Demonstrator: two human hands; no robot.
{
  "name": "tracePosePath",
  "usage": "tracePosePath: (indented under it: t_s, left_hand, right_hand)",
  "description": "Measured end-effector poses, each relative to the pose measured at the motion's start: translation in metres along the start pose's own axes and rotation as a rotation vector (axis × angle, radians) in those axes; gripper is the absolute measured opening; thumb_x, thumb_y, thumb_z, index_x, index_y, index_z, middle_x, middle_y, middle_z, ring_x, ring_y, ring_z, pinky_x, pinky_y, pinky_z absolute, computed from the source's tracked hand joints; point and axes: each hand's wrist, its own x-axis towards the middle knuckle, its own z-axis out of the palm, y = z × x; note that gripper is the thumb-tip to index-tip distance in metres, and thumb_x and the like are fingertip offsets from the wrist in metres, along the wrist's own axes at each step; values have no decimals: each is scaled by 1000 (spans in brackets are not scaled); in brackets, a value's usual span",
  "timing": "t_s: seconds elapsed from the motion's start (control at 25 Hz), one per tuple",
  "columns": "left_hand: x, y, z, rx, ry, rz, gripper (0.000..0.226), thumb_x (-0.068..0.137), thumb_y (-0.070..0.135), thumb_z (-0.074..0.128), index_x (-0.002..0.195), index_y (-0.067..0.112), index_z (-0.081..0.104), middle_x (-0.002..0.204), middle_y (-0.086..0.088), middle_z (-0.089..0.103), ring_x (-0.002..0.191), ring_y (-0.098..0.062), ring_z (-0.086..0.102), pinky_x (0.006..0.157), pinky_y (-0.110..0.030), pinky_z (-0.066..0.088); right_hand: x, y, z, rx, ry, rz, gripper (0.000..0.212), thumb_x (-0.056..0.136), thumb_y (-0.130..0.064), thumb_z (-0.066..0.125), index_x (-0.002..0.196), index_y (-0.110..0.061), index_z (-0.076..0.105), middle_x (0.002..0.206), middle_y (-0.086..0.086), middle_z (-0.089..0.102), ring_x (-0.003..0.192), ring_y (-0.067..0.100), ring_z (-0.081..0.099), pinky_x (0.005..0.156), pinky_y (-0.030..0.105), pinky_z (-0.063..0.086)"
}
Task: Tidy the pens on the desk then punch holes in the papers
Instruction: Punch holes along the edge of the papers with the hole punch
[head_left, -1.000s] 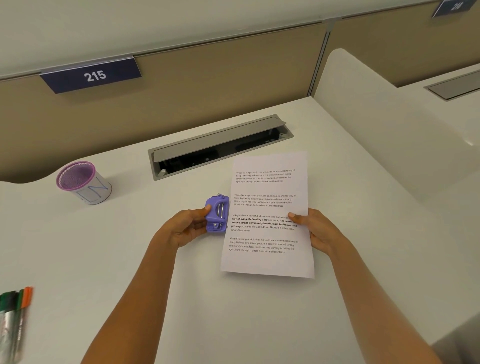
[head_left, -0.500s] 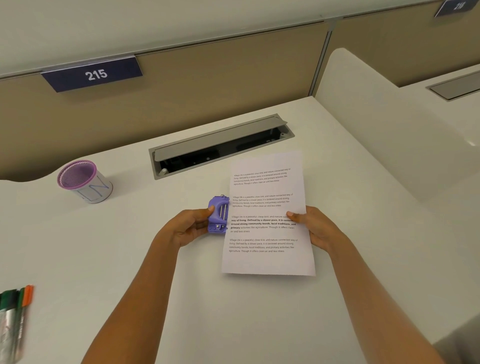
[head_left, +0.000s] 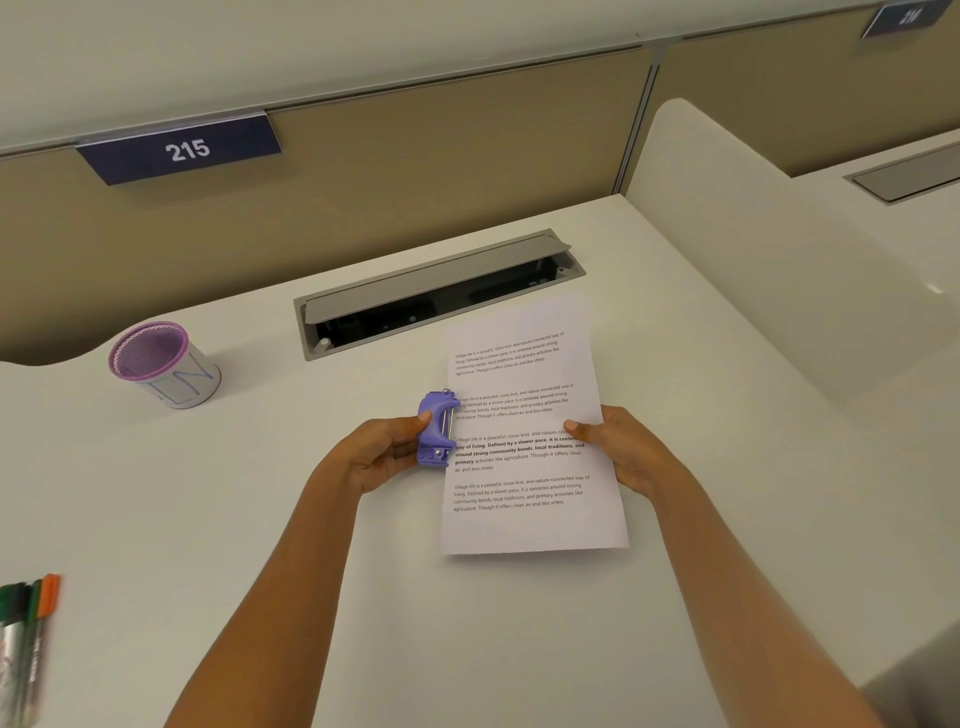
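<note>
My left hand (head_left: 376, 457) grips a small purple hole punch (head_left: 436, 428), thumb on its top. The punch sits against the left edge of a printed white paper (head_left: 524, 415), which is lifted off the desk. My right hand (head_left: 618, 447) pinches the paper's right edge, thumb on the printed side. Several pens (head_left: 26, 639) with green and orange caps lie at the desk's lower left edge. A purple mesh pen cup (head_left: 163, 364) stands at the back left; no pens show inside it.
An open grey cable tray (head_left: 441, 291) is recessed in the white desk (head_left: 208, 493) behind the paper. A tan partition with a "215" sign (head_left: 179, 150) runs along the back. A rounded white divider (head_left: 753, 249) borders the right side.
The paper and punch have shifted very slightly; both hands keep the same hold.
</note>
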Motion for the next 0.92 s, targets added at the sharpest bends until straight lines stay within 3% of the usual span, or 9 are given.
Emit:
tracePosePath:
  t_s: [0.24,0.44,0.68,0.8,0.92]
  left_hand:
    - [-3,-2,3,-7,-7,-14,21,84,15,69,100,1,68,94,-17,75,82,-25,74,66,-33,61]
    - [-5,-6,5,14,12,-30,23,83,14,70,102,1,68,98,-18,74,87,-27,72,70,-34,61]
    - [-4,-4,16,247,113,43,32,85,14,69,111,-3,65,99,-16,70,83,-24,66,72,-30,55]
    - [0,-5,23,292,207,72,23,83,13,72,98,-3,67,100,-19,67,86,-28,63,78,-34,55]
    - [3,-11,29,416,334,151,18,80,22,75,73,8,66,79,-9,63,78,-26,56,77,-38,49]
  right_hand:
    - [1,7,9,7,-1,12,19,92,-6,60,103,-17,70,106,6,75,97,27,71,86,44,56]
    - [0,16,6,43,-22,44,22,92,-6,60,111,-12,67,107,7,74,98,27,71,85,43,56]
    - [0,26,1,56,-13,77,23,92,-6,60,114,-8,66,112,11,72,102,30,69,89,45,54]
    - [1,30,1,71,-12,85,22,92,-5,59,113,-9,66,113,12,71,102,30,69,89,45,54]
    - [4,32,2,73,-8,84,21,92,-5,60,111,-10,67,113,12,71,99,28,70,85,42,56]
